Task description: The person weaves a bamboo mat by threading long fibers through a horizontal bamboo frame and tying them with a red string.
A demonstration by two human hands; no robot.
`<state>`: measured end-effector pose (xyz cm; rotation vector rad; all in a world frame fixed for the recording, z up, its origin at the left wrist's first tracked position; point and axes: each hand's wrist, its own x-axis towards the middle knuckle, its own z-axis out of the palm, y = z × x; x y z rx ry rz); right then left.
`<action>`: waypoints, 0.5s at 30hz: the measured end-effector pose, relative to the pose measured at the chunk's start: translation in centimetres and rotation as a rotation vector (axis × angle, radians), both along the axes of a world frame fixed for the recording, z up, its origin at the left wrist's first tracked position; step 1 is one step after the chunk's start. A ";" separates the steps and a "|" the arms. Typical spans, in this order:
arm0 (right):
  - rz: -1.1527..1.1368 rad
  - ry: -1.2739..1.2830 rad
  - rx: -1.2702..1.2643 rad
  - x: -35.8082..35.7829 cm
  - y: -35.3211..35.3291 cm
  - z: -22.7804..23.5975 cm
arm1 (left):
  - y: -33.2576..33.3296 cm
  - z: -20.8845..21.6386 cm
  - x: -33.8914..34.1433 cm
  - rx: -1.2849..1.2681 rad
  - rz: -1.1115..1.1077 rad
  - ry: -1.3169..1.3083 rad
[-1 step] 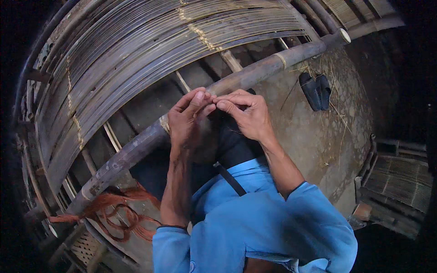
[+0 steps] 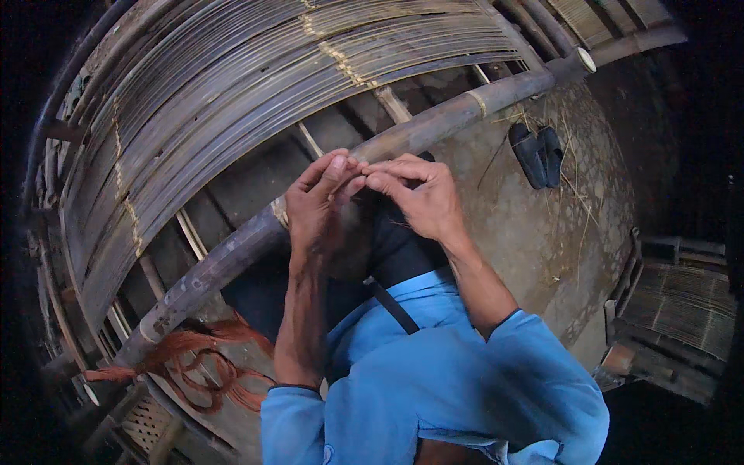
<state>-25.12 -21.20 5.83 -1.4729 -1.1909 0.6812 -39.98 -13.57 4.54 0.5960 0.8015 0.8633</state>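
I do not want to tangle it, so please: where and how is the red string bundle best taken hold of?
Probably grip the red string bundle at its upper, gathered part, from above, with the left hand: it lies on that side, and its strands run close together there, while lower down they spread into loose loops.

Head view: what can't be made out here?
Head view, left hand and right hand: anything between their fingertips, too small and covered by fingers.
Head view, bamboo slats: far part, cut off by the top edge.
Head view, orange cord: ends, too thin to trace.
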 end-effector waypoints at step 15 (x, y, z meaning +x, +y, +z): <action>-0.008 0.309 -0.147 -0.9 0.3 0.2 | -0.7 -0.1 -0.6 0.071 0.008 0.011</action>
